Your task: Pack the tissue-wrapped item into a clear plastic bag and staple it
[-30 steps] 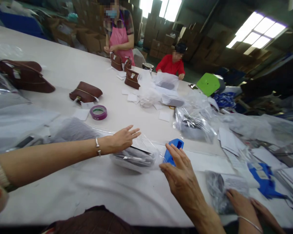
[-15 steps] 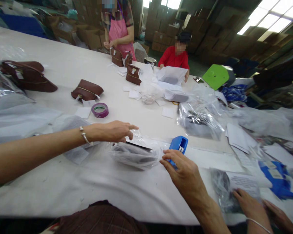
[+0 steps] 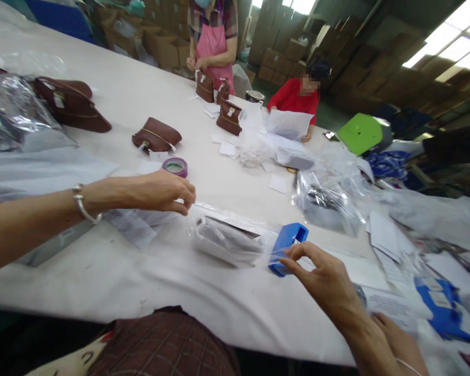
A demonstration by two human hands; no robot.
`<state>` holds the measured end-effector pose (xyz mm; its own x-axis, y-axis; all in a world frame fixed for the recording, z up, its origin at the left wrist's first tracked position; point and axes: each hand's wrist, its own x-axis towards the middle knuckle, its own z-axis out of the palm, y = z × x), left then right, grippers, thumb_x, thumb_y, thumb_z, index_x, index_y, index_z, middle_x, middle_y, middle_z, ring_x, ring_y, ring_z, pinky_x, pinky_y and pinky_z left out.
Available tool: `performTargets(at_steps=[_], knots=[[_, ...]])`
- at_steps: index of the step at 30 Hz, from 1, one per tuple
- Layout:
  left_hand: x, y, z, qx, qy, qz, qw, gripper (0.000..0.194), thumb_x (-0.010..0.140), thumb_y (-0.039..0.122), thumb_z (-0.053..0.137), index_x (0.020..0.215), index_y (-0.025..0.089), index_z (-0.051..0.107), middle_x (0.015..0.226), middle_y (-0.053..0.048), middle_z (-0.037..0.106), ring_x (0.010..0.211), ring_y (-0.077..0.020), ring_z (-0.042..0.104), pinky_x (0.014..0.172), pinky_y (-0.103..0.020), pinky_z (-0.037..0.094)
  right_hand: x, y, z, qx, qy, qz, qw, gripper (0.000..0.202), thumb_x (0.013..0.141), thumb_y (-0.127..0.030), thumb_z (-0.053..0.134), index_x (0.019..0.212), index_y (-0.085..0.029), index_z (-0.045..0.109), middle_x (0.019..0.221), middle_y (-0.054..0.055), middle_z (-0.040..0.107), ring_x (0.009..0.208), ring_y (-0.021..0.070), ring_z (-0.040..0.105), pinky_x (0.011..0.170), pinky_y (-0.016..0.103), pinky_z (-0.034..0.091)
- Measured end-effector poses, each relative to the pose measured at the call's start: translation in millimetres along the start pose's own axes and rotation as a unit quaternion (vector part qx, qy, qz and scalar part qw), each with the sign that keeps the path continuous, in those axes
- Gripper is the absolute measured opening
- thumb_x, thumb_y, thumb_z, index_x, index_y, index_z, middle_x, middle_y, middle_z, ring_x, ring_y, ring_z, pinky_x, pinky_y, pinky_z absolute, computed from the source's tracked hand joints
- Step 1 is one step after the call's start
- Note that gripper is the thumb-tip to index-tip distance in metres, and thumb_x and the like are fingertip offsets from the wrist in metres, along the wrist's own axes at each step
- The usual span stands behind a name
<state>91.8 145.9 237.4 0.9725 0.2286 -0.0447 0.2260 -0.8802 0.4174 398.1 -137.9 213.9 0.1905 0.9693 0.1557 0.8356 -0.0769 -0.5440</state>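
A clear plastic bag (image 3: 229, 245) with a pale-wrapped item and a dark-edged card inside lies on the table before me. My left hand (image 3: 166, 192), a silver bracelet at its wrist, is pinched closed at the bag's upper left edge. At the right end, my right hand (image 3: 325, 274) pinches the clear film between thumb and fingers. A blue tape dispenser (image 3: 288, 248) stands just behind those right fingertips, partly covered by them. Beyond my left hand lies a purple tape roll (image 3: 176, 167), with a brown leather pouch (image 3: 156, 136) behind it.
A co-worker's hand (image 3: 401, 337) rests at my right, near a second blue tape dispenser (image 3: 441, 305). Bagged goods (image 3: 325, 198) and papers (image 3: 384, 237) lie to the right. Brown bags (image 3: 72, 104) sit far left. Two people work across the white table (image 3: 113, 120).
My left hand has drawn back left from above the bag, its outstretched fingers now curled. My right hand has shifted slightly right. The view has turned somewhat left.
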Motion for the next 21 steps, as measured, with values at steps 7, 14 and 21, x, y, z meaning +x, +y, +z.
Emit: performTargets(at_steps=[7,14,21], knots=[[17.4,-6.6,21.0,-0.277,0.147,-0.073,0.947,0.023,0.082,0.038,0.067,0.087,0.016,0.068,0.079,-0.003,0.07,0.072,-0.0152,0.062,0.066,-0.024,0.045,18.5,10.5,18.5,0.289,0.216,0.128,0.924,0.046,0.07,-0.036,0.083,0.105,-0.023,0.057,0.076,-0.003,0.063,0.069,0.0164,0.063,0.068,0.031,0.053],[-2.9,-42.9,125.1,-0.537,0.302,-0.09,0.782,0.091,0.073,0.061,0.073,0.147,0.026,0.032,0.133,-0.014,0.059,0.129,-0.0279,0.05,0.106,-0.042,0.039,-61.2,58.7,160.9,0.405,0.212,0.245,0.855,0.099,0.077,-0.059,0.07,0.152,-0.022,0.017,0.157,0.019,0.024,0.143,0.0351,0.03,0.113,0.057,0.028],[-6.2,-9.7,184.1,-0.572,0.191,-0.13,0.787,0.09,0.067,0.075,0.068,0.138,0.021,0.051,0.142,-0.018,0.053,0.133,-0.0343,0.046,0.109,-0.046,0.037,-44.8,16.1,230.5,0.403,0.222,0.222,0.859,0.096,0.086,-0.066,0.054,0.155,-0.02,0.005,0.163,0.015,0.009,0.149,0.0305,0.014,0.119,0.052,0.017]])
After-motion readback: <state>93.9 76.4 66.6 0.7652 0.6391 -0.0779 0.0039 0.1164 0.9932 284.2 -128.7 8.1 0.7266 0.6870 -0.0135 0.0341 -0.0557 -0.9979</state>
